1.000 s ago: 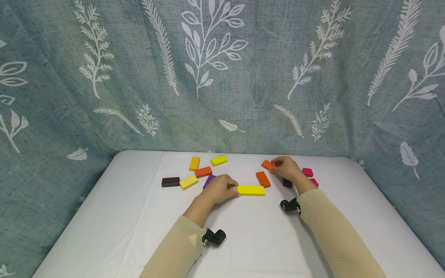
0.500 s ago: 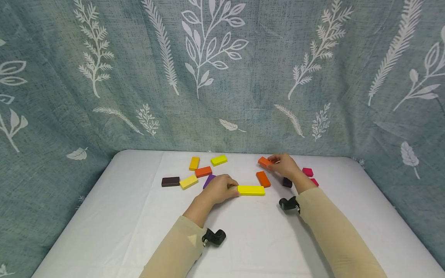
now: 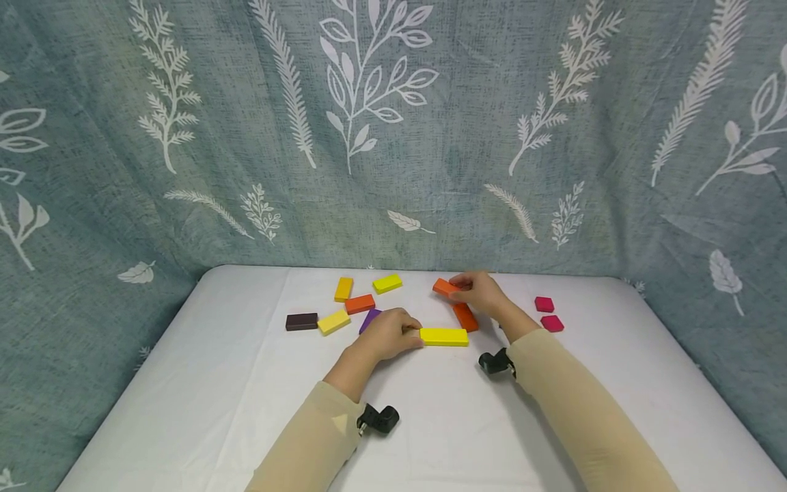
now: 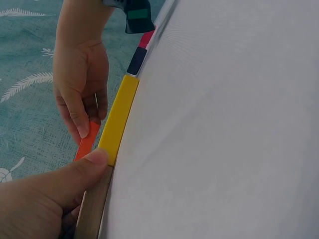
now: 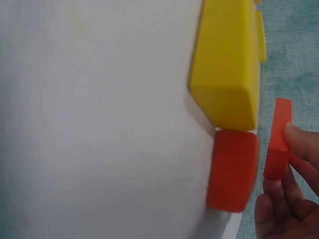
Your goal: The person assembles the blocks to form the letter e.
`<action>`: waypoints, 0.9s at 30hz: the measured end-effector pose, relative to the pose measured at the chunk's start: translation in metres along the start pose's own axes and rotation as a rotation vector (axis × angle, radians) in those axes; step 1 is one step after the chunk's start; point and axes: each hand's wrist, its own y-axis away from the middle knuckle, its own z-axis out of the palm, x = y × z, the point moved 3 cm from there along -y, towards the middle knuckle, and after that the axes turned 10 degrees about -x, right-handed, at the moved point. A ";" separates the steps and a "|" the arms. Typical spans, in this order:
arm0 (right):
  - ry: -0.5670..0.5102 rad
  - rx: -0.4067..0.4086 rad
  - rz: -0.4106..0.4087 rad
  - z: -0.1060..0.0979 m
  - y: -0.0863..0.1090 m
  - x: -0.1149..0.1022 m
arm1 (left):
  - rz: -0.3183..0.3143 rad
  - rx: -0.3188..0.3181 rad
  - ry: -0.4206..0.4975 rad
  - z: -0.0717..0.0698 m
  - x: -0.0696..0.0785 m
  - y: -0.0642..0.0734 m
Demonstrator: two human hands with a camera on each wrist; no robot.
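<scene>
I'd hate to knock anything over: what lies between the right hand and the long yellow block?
A loose orange block lies on the white table between the right hand and the long yellow block, as the head view shows.

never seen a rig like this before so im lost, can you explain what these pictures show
There's no robot here, just a person working bare-handed. The wide view comes from a camera worn on the head, the other two from one on each wrist. Coloured blocks lie on a white-covered table, before a leaf-patterned curtain. The right hand holds an orange block between thumb and fingers. The left hand has its thumb at one end of a long yellow block; whether it grips anything is hard to tell.
</scene>
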 end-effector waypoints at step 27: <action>-0.007 -0.001 0.089 0.016 -0.013 0.002 | 0.014 -0.002 -0.001 0.000 0.000 -0.001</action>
